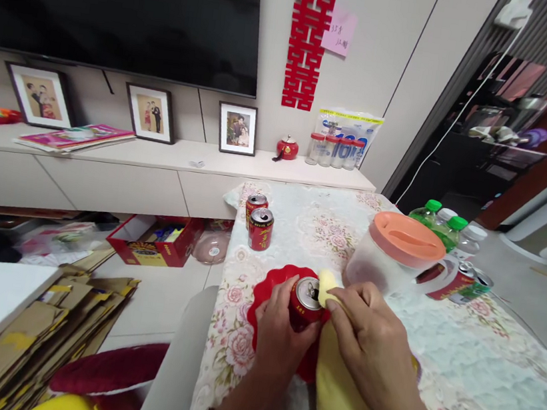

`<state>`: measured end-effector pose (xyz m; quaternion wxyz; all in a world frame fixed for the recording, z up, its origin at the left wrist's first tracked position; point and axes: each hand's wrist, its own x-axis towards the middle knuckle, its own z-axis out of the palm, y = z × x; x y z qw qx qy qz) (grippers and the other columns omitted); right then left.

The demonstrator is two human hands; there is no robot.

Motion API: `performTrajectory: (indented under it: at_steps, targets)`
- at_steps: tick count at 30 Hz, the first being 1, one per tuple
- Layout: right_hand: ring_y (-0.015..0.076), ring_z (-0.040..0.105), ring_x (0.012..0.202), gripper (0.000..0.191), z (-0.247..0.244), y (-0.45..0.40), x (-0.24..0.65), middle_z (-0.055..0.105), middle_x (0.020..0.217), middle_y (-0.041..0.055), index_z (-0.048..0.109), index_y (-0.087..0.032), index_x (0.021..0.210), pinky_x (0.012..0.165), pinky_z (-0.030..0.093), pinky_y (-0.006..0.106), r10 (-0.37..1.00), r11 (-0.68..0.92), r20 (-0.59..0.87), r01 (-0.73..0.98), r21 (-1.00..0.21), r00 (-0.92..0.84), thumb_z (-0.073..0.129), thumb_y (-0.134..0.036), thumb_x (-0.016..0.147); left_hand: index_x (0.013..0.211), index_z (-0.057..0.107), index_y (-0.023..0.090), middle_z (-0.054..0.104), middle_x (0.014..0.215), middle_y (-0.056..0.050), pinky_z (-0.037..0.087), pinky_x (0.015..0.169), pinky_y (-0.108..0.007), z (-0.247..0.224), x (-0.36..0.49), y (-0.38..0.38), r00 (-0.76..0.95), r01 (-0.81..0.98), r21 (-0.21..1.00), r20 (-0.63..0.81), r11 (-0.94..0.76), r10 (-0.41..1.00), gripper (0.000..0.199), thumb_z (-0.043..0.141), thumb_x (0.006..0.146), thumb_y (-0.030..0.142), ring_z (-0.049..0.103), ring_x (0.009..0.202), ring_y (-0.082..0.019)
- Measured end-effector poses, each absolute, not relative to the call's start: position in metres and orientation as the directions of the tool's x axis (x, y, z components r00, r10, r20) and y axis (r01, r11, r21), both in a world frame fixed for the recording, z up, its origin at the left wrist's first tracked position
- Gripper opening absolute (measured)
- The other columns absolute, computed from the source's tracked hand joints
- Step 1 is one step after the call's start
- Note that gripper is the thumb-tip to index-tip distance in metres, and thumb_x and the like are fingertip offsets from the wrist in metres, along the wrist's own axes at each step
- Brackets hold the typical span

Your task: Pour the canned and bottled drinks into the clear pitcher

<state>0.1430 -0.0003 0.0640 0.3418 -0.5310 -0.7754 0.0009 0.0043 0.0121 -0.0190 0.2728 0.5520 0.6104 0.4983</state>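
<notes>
My left hand (pixel 282 330) is wrapped round a red drink can (pixel 308 297), held upright with its opened top facing up. Beside the can's rim, my right hand (pixel 370 332) pinches a corner of a yellow cloth (pixel 327 286). The rest of the yellow cloth (pixel 341 399) hangs below my right hand. Under the can and my left hand lies a red scalloped plate (pixel 261 297). Two more red cans stand farther back on the table, one (pixel 261 230) in front of the other (pixel 255 203).
A pitcher with an orange lid (pixel 408 236) stands right of the hands. Green-capped bottles (pixel 451 232) and more cans (pixel 479 286) are behind it. The table (pixel 303 209) has a floral cover. Flattened cardboard (pixel 45 329) lies at the left.
</notes>
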Motion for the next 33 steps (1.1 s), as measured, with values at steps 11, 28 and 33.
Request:
performTrajectory:
  at_steps: [11,28,33]
  targets:
    - [0.0191,0.06,0.074,0.023,0.06,0.0,0.129,0.055,0.09,0.0053,0.073,-0.02,0.1,0.064,0.05,0.033,0.819,0.53,0.41,0.803,-0.274,-0.401,0.05,-0.021,0.103,0.133,0.06,0.022,0.075,0.13,-0.014,0.049,0.108,-0.058,-0.018,0.004,0.011,-0.221,0.435,0.89,0.257,-0.14,0.941,0.054,0.066,0.081,0.035,0.069,0.124,-0.037]
    - [0.0192,0.065,0.08,0.021,0.059,0.018,0.153,0.058,0.092,0.0054,0.073,-0.021,0.102,0.071,0.056,0.032,0.81,0.525,0.475,0.788,-0.323,-0.345,0.052,-0.021,0.104,0.134,0.058,0.023,0.074,0.131,-0.012,0.051,0.107,-0.056,-0.025,0.006,0.011,-0.227,0.494,0.853,0.31,-0.165,0.923,0.067,0.078,0.07,0.024,0.069,0.124,-0.036]
    - [0.0184,0.063,0.073,0.026,0.066,0.007,0.147,0.057,0.089,0.0047,0.07,-0.019,0.09,0.068,0.056,0.035,0.874,0.445,0.363,0.832,-0.331,-0.323,0.05,-0.024,0.105,0.132,0.06,0.024,0.074,0.131,-0.011,0.052,0.107,-0.054,-0.024,0.007,0.011,-0.231,0.487,0.862,0.282,-0.14,0.931,0.062,0.076,0.073,0.026,0.07,0.123,-0.035]
